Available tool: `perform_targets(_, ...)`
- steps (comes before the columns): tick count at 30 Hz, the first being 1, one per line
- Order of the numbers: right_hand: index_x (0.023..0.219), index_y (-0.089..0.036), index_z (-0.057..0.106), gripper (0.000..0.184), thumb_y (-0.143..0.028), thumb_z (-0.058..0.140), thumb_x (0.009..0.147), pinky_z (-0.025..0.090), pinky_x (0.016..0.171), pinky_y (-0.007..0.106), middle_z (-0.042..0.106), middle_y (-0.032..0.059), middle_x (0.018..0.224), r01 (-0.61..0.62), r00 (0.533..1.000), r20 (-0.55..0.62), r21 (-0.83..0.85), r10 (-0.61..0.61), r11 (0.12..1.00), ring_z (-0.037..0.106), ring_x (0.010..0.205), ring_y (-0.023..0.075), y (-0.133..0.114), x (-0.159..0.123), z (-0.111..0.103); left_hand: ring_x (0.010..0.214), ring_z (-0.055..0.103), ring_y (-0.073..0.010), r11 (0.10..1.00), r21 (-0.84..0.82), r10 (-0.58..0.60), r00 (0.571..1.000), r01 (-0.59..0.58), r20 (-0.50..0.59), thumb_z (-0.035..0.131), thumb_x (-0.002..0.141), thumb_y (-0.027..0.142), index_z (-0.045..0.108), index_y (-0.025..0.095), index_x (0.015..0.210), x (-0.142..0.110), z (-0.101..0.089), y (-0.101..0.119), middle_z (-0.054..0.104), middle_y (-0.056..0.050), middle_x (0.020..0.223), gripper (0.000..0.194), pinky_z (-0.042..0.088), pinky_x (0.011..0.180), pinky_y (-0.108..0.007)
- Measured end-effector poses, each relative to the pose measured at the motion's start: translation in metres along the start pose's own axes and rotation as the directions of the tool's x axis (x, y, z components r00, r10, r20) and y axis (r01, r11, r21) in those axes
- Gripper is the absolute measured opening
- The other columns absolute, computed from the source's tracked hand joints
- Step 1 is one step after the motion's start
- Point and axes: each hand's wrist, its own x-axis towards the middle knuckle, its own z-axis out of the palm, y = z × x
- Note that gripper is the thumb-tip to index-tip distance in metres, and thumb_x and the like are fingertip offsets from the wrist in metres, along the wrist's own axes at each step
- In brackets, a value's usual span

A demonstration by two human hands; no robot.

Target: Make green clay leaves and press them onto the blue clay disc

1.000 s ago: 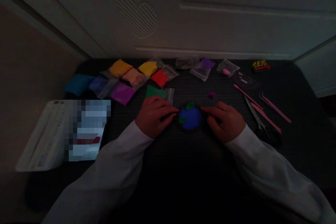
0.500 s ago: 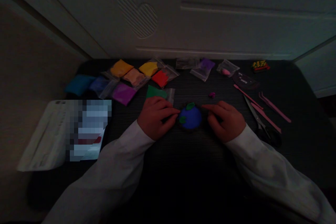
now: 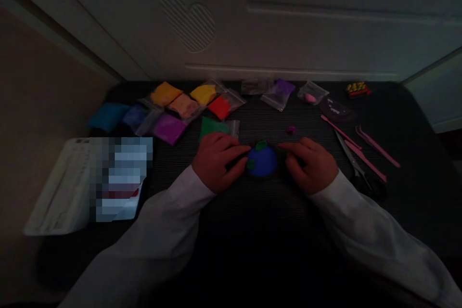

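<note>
A round blue clay piece (image 3: 265,161) with a dark rim lies on the black table. Two green leaf-like clay bits sit on it, an upper leaf (image 3: 261,145) and a smaller left leaf (image 3: 250,164). My left hand (image 3: 218,161) is at its left edge, index finger and thumb stretched and apart, the tips touching or almost touching the rim. To the right of the piece, my right hand (image 3: 312,163) points its index finger at the upper right rim, thumb apart from it; contact there is hard to make out. Neither hand visibly grips anything.
Behind my left hand lies a green clay bag (image 3: 212,127). More bags, including orange clay (image 3: 166,94) and purple clay (image 3: 285,87), line the back. Scissors (image 3: 355,166) and pink tools (image 3: 377,147) lie right. A small magenta clay bit (image 3: 290,130) sits mid-table; a pale packet (image 3: 61,187) lies left.
My left hand has shifted slightly right, its index finger and thumb coming closer over the blue piece's left edge. The right hand stays almost in place.
</note>
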Motion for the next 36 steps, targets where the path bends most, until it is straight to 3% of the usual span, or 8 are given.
perform_targets(7,0.090,-0.019,0.064,0.026,-0.020,0.045,0.073,0.039,0.063,0.029,0.056,0.0038,0.072,-0.004,1.000,0.000,-0.027,0.004,1.000,0.052,0.065,0.0147,0.0032,0.0006,-0.0010,0.094,0.046,-0.0231,0.998,0.019,-0.054,0.998,0.053,0.035,0.047,0.075,0.038,0.049,0.019,0.116,0.0022,0.0003,0.0069,0.057,-0.007,0.098,0.045,0.032,0.083,-0.041)
perform_targets(21,0.092,-0.019,0.064,0.027,-0.020,0.044,0.073,0.038,0.064,0.029,0.055,0.0039,0.071,0.032,0.997,0.067,-0.046,-0.029,0.998,0.053,0.067,0.0156,0.0003,-0.0003,-0.0014,0.094,0.045,-0.0238,0.998,0.012,-0.066,0.993,0.065,0.095,0.045,0.076,0.040,0.051,0.019,0.113,0.0035,-0.0021,0.0102,0.056,-0.008,0.099,0.043,0.031,0.084,-0.042)
perform_targets(36,0.090,-0.021,0.063,0.022,-0.030,0.048,0.077,0.038,0.060,0.027,0.057,0.0029,0.071,0.018,0.998,0.053,-0.014,-0.017,1.000,0.053,0.063,0.0136,0.0056,0.0023,-0.0043,0.092,0.046,-0.0220,0.999,-0.007,-0.040,0.999,0.039,-0.020,0.049,0.075,0.036,0.053,0.018,0.109,-0.0004,0.0024,0.0043,0.056,-0.008,0.097,0.039,0.034,0.082,-0.040)
